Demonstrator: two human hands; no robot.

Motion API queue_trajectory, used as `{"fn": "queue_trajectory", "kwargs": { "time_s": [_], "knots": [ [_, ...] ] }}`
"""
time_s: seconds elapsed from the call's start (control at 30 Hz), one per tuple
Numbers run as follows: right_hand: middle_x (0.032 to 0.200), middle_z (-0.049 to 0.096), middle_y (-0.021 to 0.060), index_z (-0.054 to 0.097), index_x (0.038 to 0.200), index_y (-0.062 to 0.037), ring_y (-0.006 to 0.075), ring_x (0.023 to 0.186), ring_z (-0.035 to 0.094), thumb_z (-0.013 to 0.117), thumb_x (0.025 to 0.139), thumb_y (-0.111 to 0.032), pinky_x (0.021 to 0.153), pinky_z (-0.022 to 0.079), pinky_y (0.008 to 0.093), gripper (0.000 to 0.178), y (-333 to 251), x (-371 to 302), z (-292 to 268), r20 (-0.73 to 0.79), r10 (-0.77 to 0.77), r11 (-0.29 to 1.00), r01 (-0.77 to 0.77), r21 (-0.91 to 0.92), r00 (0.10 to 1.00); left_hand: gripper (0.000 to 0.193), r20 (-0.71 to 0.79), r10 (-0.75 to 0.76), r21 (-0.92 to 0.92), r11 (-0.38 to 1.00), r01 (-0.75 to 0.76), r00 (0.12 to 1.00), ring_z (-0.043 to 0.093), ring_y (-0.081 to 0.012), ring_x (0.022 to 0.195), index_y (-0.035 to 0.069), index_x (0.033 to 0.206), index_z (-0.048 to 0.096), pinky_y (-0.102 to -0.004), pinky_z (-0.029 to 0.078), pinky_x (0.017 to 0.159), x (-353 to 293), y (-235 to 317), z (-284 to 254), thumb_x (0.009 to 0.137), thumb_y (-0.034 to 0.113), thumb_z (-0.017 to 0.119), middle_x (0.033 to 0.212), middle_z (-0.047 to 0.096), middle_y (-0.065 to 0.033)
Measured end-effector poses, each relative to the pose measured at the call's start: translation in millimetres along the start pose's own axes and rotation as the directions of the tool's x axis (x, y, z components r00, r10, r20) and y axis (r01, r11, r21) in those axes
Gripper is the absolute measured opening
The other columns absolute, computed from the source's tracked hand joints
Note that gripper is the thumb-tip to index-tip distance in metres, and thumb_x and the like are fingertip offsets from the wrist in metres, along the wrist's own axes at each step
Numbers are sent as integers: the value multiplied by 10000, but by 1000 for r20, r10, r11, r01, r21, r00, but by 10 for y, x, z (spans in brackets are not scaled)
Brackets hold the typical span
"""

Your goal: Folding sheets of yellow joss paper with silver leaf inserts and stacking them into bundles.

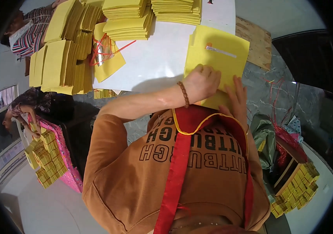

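Observation:
A large yellow paper sheet or envelope point(217, 43) with a small orange mark and a pale strip lies at the front right of the white table. My left hand point(202, 82), with a brown bead bracelet at its wrist, is closed in a fist on its lower part. What the fist holds, if anything, is hidden. My right hand point(235, 95) rests at the near right corner of the yellow paper, its fingers stretched out and apart. Another yellow fold of paper shows between my two hands.
Stacks of yellow envelopes point(59, 58) line the left of the white table point(147, 62), with more piles at the back. Red strings point(103, 48) lie on an envelope there. Two other people sit at the left. A box with yellow bundles point(301, 187) stands at the right.

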State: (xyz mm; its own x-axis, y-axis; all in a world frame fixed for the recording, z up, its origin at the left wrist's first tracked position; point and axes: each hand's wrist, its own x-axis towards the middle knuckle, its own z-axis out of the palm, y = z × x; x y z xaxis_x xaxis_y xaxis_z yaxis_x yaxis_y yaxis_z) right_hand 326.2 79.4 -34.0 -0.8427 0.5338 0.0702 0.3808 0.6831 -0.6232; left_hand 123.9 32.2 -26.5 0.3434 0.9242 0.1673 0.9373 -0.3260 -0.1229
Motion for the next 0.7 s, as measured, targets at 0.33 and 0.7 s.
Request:
{"fn": "queue_trajectory", "kwargs": {
  "time_s": [0.33,0.7],
  "knots": [
    [1475,182,231,228,1429,-108,386,1372,169,562,855,-379,1056,39,603,717,-1,21,-43,-259,-92,995,98,8,961,389,-436,-298,-293,939,179,849,623,-274,972,-5,1104,601,-356,495,851,-876,-955,-189,721,60,613,1048,646,-136],
    [1407,398,54,469,1313,-132,309,1347,274,569,841,-412,1044,69,615,558,12,15,28,7,23,977,-21,-212,1000,488,18,-347,-364,871,330,938,373,-298,1240,68,1245,480,-443,317,1009,-1863,-1098,1077,827,285,608,1317,431,-128]
  ]
}}
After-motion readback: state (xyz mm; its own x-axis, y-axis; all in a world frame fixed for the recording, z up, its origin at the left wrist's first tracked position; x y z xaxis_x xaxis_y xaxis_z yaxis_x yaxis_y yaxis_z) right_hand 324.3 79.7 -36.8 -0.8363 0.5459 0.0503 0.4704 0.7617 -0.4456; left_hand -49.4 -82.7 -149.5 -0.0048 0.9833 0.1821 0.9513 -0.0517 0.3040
